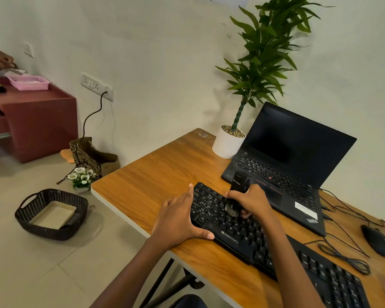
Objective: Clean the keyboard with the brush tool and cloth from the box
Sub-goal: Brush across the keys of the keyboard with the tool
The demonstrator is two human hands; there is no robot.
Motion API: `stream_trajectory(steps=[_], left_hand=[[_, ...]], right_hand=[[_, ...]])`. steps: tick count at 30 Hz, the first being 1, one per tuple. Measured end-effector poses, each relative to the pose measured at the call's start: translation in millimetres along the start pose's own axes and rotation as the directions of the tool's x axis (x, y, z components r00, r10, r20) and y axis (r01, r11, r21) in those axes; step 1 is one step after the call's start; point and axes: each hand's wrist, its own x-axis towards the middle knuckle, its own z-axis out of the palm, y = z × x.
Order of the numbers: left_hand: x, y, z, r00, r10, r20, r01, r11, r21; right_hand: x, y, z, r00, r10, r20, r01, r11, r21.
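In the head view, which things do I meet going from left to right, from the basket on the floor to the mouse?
woven basket → left hand → brush tool → laptop → mouse

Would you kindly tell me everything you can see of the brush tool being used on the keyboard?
The brush tool is a slim black, plastic-looking block with a small pale logo near its top. It stands nearly upright. Greyish bristles at its lower end touch keys on the left part of the black Zebronics keyboard. The right hand grips its middle, hiding that part.
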Motion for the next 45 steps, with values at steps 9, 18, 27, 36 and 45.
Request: stream_trajectory(steps=[9,18,27,36,45], left_hand=[[1.4,0.0,-0.4,1.0,-0.002,0.011,0.002,1.0,-0.001],[0.6,0.6,-0.3,1.0,0.003,0.007,-0.003,1.0,0.007],[0.8,-0.3,1.3,1.0,0.01,-0.013,-0.01,1.0,-0.003],[0.2,-0.9,2.1,1.0,0.017,-0.024,-0.018,1.0,-0.012],[0.5,-0.4,1.7,1.0,0.013,-0.022,-0.013,1.0,-0.009]], right_hand=[[-6.6,3.2,11.1,1.0,-0.022,-0.004,0.022,0.983,0.18],[0.0,-9.7,33.3,0.989,-0.068,-0.132,0.095,0.973,0.209],[7.8,-11.2,27.9,0.968,-0.246,0.048,0.236,0.96,0.15],[20.3,-17.6,24.3,0.92,-0.327,0.217,0.321,0.945,0.061],[28.1,-18.7,16.4,0.891,-0.331,0.31,0.313,0.943,0.109]])
